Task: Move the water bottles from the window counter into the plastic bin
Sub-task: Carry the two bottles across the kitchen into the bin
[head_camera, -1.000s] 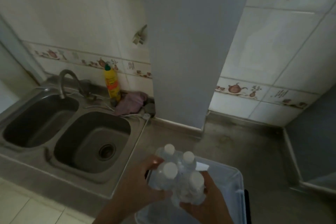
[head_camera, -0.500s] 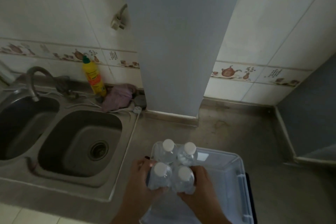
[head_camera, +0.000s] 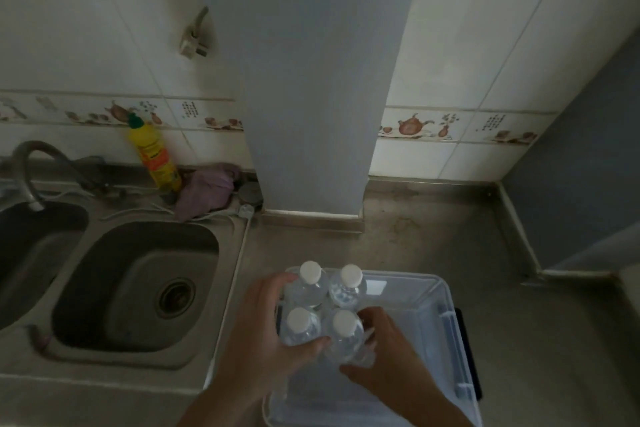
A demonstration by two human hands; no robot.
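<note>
Several clear water bottles (head_camera: 313, 291) with white caps stand upright in a tight cluster inside the far left corner of the clear plastic bin (head_camera: 446, 315). My left hand (head_camera: 266, 333) wraps around the left side of the cluster, thumb curled under the near left bottle. My right hand (head_camera: 384, 357) holds the near right bottle (head_camera: 344, 336) from the right, fingers curled around its body. The bottles' lower parts are hidden by my hands and the bin's wall.
The bin sits on a grey counter (head_camera: 433, 236) right of a double steel sink (head_camera: 138, 284) with a tap (head_camera: 31, 170). A yellow detergent bottle (head_camera: 154, 156) and a purple cloth (head_camera: 207, 191) lie behind the sink. A grey pillar (head_camera: 304, 97) stands behind the bin.
The bottle cluster has sunk lower into the bin's far left corner with both hands still around it. The camera has tilted and shifted right.
</note>
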